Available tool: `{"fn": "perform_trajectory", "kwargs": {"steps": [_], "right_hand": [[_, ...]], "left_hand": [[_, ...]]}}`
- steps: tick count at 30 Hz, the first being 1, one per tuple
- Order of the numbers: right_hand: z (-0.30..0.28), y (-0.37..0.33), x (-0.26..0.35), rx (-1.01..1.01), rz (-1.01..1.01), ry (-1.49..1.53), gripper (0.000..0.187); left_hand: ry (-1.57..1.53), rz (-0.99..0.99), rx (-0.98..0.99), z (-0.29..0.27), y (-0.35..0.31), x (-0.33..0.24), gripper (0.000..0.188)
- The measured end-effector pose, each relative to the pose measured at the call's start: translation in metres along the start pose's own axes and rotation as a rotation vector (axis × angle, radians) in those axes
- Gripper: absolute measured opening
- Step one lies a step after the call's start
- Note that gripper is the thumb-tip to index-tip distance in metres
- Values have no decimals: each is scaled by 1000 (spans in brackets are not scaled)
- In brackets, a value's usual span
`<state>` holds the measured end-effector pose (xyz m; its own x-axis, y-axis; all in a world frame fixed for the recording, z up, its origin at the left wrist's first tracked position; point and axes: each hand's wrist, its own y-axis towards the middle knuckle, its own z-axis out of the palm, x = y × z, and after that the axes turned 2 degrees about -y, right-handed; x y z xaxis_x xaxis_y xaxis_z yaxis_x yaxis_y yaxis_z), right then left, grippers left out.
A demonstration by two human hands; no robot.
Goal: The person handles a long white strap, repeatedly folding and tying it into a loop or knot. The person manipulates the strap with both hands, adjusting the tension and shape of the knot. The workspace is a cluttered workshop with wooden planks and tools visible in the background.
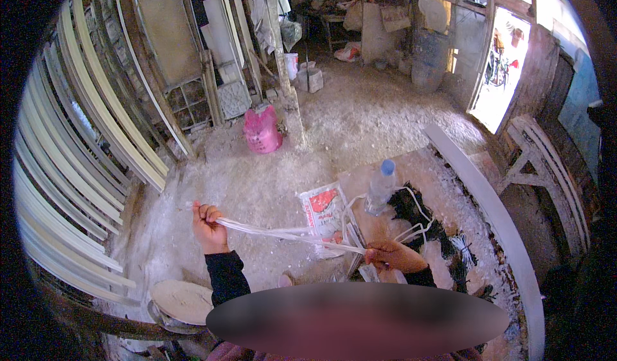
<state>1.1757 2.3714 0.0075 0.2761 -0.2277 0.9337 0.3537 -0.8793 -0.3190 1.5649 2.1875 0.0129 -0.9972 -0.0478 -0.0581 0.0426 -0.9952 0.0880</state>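
The left hand is closed in a fist on one end of a bundle of white strips, held out over the floor. The right hand pinches the same bundle at the near edge of the bench — its grip is shut on the strips, which run taut between the two hands and loop on past the right hand over the bench.

The bench is a dusty pinkish slab, crusted with white powder. On it stand a clear plastic bottle with a blue cap and, just left of it, a white bag with red print, hanging partly over the edge. A heap of black fibre lies right of the bottle. A long grey plank runs along the bench's right side.

The floor is bare earth, whitened with dust. A pink bag sits against a wooden post farther off. Curved white mouldings are stacked along the left wall. A round white-filled pan sits near left. Far right, a doorway opens to bright daylight.
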Motion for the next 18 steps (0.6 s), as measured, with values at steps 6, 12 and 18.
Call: {"fn": "perform_trajectory", "kwargs": {"steps": [6, 12, 18], "right_hand": [[-21, -21, -7, -116, -24, 21, 24], [-27, -29, -12, -194, -14, 417, 22], [-32, -34, -11, -188, -22, 58, 25]], "left_hand": [[36, 246, -57, 0, 3, -29, 15], [9, 156, -34, -5, 1, -31, 17], [10, 145, -35, -9, 3, -33, 17]]}}
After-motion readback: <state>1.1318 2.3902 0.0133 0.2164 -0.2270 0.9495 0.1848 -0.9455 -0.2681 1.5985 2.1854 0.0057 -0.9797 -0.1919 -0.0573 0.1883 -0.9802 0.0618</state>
